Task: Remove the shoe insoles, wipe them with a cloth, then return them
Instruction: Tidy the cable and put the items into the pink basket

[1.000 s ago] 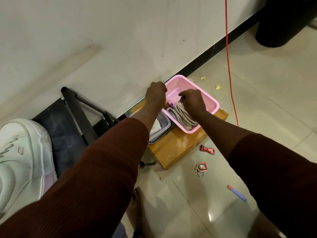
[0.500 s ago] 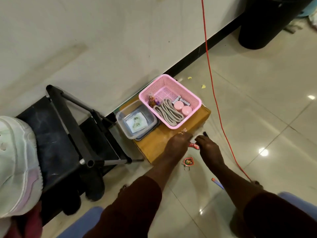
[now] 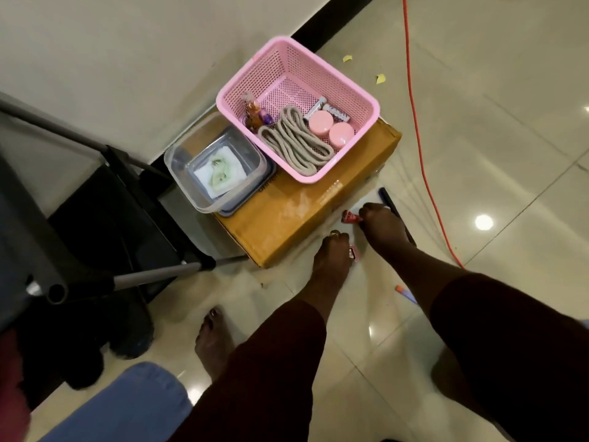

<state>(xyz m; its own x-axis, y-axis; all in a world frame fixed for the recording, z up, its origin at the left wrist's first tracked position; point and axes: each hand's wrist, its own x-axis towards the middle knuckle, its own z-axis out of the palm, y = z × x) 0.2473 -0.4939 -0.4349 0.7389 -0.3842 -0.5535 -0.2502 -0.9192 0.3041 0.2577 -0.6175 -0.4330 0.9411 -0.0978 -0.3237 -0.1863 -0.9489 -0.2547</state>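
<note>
Two dark-red sleeves (image 3: 271, 362) reached down over a glossy tiled floor (image 3: 478, 154). A cardboard box (image 3: 306, 215) by the wall carried a pink basket (image 3: 287, 71) and, touching it, a clear tub (image 3: 181, 183) with a folded white cloth (image 3: 220, 175) inside. Beside the box's near corner, the left hand (image 3: 333, 253) curled its fingers round a pink trinket (image 3: 353, 253), and the right hand (image 3: 379, 221) pinched a small red object (image 3: 350, 217).
</note>
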